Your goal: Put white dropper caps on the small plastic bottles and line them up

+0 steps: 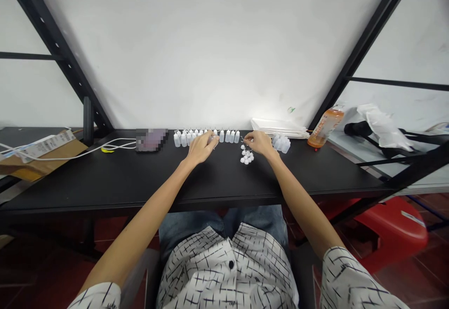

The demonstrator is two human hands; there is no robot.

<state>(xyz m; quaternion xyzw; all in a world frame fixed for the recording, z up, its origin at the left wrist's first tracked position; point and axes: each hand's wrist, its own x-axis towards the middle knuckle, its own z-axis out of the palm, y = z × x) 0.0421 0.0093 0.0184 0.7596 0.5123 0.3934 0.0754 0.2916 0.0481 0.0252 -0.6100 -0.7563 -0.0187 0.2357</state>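
Small white capped bottles [180, 139] stand in rows along the back of the black table. My left hand [202, 147] is in front of them, its fingers closed round something small and pale that I cannot make out. Farther right, my right hand [258, 142] has its fingertips pinched over a small pile of white caps [247, 157]; what lies between the fingertips is too small to name. Just right of that hand, several pale bottles [281, 143] lie in a heap.
White flat packets [278, 128] lie behind the heap, with an orange bottle [326, 127] at the right. At the left are a blurred phone-like item [150, 140], white cables [119, 144] and a brown cardboard package [45, 154]. Black metal posts flank the table [140, 178].
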